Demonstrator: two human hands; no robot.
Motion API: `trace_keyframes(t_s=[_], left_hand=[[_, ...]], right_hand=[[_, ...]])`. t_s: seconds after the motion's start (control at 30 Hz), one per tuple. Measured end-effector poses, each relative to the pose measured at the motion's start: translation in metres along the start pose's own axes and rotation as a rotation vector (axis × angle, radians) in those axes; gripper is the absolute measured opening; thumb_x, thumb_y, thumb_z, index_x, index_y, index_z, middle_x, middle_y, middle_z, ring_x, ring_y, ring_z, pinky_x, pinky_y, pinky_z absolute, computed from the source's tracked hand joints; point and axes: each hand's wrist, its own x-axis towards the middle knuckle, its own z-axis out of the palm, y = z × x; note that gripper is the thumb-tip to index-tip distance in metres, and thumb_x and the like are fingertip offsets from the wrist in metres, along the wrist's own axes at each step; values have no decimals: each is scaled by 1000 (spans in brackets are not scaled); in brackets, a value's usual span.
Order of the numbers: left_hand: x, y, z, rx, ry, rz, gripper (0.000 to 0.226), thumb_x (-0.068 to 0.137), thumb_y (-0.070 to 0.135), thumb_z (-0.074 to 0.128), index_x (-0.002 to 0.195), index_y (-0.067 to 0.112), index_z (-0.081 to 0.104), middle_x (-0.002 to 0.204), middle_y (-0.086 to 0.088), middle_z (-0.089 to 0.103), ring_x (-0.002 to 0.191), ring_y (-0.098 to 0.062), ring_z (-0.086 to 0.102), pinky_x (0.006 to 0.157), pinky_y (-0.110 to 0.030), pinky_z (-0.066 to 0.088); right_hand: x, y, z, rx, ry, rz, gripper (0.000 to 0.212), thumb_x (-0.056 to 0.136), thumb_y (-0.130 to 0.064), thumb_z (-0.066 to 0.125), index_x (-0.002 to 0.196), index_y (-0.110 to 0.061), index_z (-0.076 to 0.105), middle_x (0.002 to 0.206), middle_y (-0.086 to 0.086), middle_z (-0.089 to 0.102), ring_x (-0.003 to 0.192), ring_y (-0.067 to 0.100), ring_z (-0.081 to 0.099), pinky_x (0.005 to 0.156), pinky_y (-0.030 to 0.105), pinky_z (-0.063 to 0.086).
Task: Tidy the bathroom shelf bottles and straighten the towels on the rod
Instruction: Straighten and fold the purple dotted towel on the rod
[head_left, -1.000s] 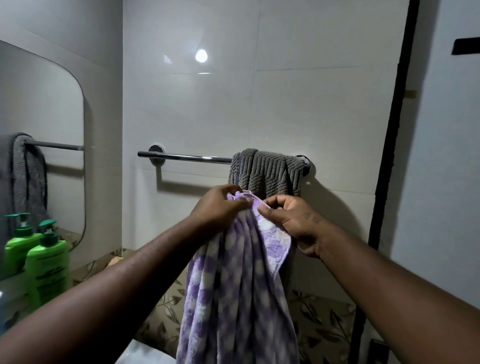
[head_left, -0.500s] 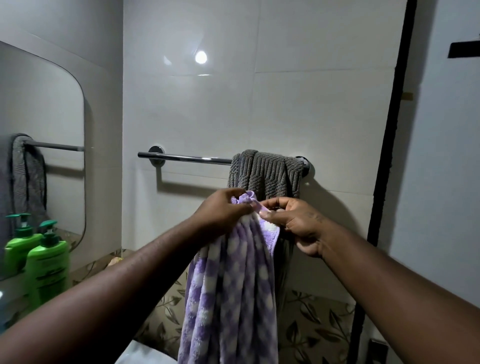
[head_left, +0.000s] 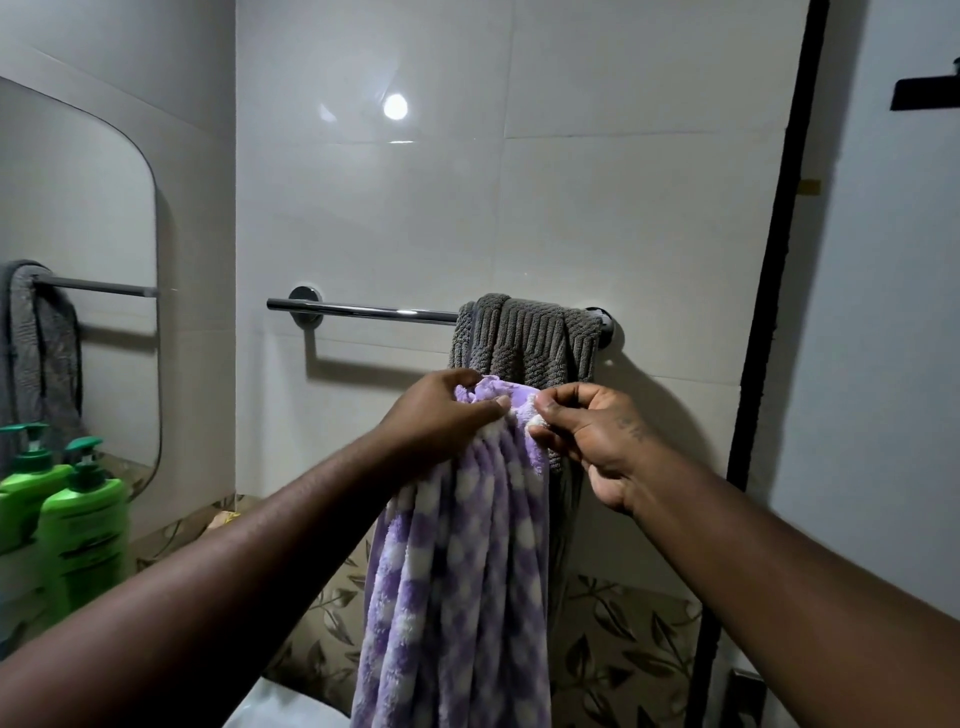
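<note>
Left hand (head_left: 441, 413): fingers curled over the bunched top edge of a purple-and-white checked towel (head_left: 457, 571), thumb pressed against the fabric, a firm hold on the gathered cloth.
Right hand (head_left: 589, 434): pinches the same top edge between thumb and forefinger, just beside the left hand, the other fingers curled in.
Checked towel: held up in the air in front of the wall, below rod height and not on the rod. It hangs from the two hands in long loose folds that run out of the bottom of the view.
Grey ribbed towel (head_left: 524, 338): draped over the right end of the chrome towel rod (head_left: 363, 310), bunched narrow, directly behind the hands.
Rod: its left stretch is bare, fixed to white wall tiles (head_left: 519, 208).
Further out: a green pump bottle (head_left: 85, 525) stands at far left beside a mirror (head_left: 78, 234). A second green shape behind it may be its reflection; I cannot tell.
Below: a leaf-patterned surface (head_left: 623, 639).
Step in hand: likely finding and opening the checked towel's top edge, ready to hang it.
Next move: probably calls for drawing the hands apart to spread the edge, then lifting it over the bare part of the rod.
</note>
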Motion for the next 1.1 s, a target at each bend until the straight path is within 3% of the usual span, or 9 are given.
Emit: trace_keyframes(t_s=[0.2, 0.33, 0.4, 0.5, 0.63, 0.73, 0.83, 0.93, 1.1], left_hand=[[-4, 11, -2, 111, 64, 15, 60, 67, 71, 81, 107, 29, 64, 83, 9, 67, 71, -6, 60, 59, -28, 44], [-2, 17, -3, -50, 24, -14, 61, 67, 65, 85, 99, 17, 66, 83, 8, 73, 77, -9, 69, 60, -24, 52], [-1, 20, -1, -155, 31, -39, 55, 72, 56, 85, 97, 10, 68, 73, 7, 67, 66, -10, 60, 54, -19, 43], [0, 24, 2, -324, 41, -78, 49, 81, 41, 84, 99, -2, 68, 76, -8, 64, 68, -17, 52, 62, -28, 42], [-2, 30, 5, -383, 88, -105, 28, 94, 32, 73, 94, 5, 65, 76, -8, 61, 66, -15, 52, 59, -26, 42], [-2, 33, 9, -440, 47, -130, 22, 100, 24, 65, 101, 2, 63, 80, -10, 58, 70, -18, 55, 70, -29, 45], [-5, 34, 10, -402, 12, -129, 19, 99, 25, 66, 96, 7, 61, 80, -11, 56, 68, -18, 48, 73, -33, 41], [-7, 33, 8, -393, -24, -151, 16, 96, 22, 70, 88, 14, 60, 75, -7, 58, 55, -12, 48, 63, -27, 42], [-6, 33, 0, -302, 19, -130, 6, 93, 15, 73, 96, 12, 68, 69, -2, 55, 53, -10, 42, 45, -17, 36]], right_hand=[[-4, -3, 1, -113, -41, -91, 14, 89, 6, 69, 81, -5, 67, 71, 6, 68, 54, 9, 65, 58, 17, 58], [-6, -8, 2, -189, -52, -141, 7, 89, 3, 71, 84, -3, 68, 69, 5, 67, 52, 6, 63, 57, 18, 57], [-8, -10, 2, -217, -93, -136, 5, 88, 2, 72, 88, -2, 68, 68, 4, 66, 52, 7, 61, 56, 19, 56], [-12, -14, 1, -206, -206, -112, 5, 86, 2, 72, 88, 0, 68, 67, 5, 66, 54, 11, 59, 58, 20, 56], [-19, -16, -1, -238, -389, -79, 7, 90, 3, 68, 87, -3, 66, 74, 9, 62, 57, 10, 59, 60, 20, 56], [-21, -17, -3, -319, -430, -65, 8, 89, 3, 69, 85, -4, 67, 77, 7, 60, 60, 9, 61, 58, 20, 56], [-19, -19, -7, -355, -359, -36, 6, 88, 2, 71, 85, -2, 68, 69, 5, 63, 54, 10, 61, 55, 20, 56], [-11, -19, -17, -358, -127, -26, 9, 87, 2, 73, 82, -2, 67, 64, 8, 65, 47, 11, 57, 50, 22, 54], [-7, -27, -31, -417, 104, -104, 12, 89, -6, 75, 80, -8, 67, 62, 0, 63, 51, 10, 55, 67, 33, 55]])
